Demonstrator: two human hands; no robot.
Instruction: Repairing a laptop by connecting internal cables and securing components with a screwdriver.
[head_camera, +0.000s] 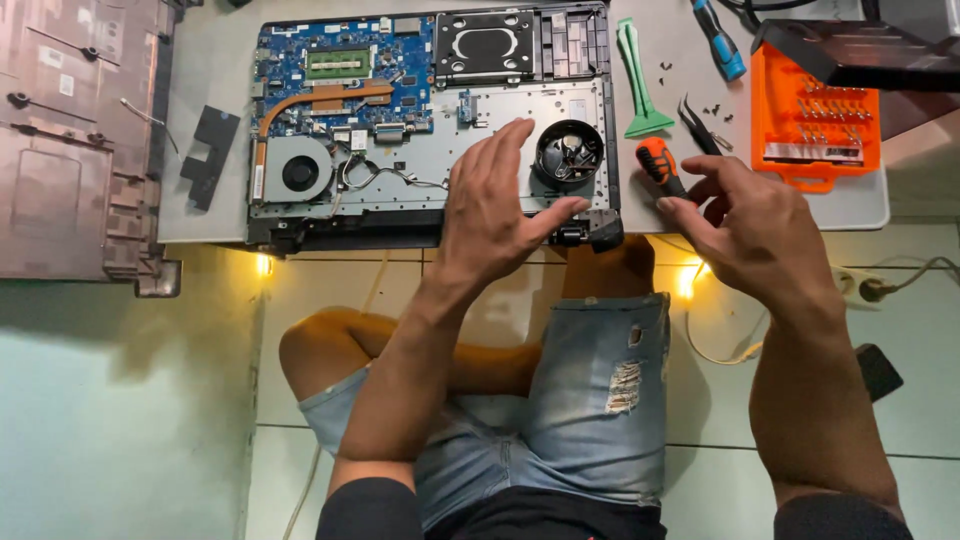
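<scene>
— Where are the hands?
— The left hand (497, 210) lies flat on the opened laptop (430, 120), fingers (500, 150) spread and gripping nothing, thumb just below the round black speaker (568, 152).
— And the right?
— The right hand (750, 225) sits just right of the laptop, fingers curled around the orange-handled screwdriver (657, 165).
— Anything else nearby?
— Farther right of the laptop on the bench (860, 205): a green pry tool (638, 85), black tweezers (697, 125) and an orange bit case (815, 125).

The left hand (497, 205) hid part of the laptop (430, 120), the screwdriver (660, 167) tip perhaps lay behind the right hand (745, 225), and the cover (80, 140) was cut off.
</scene>
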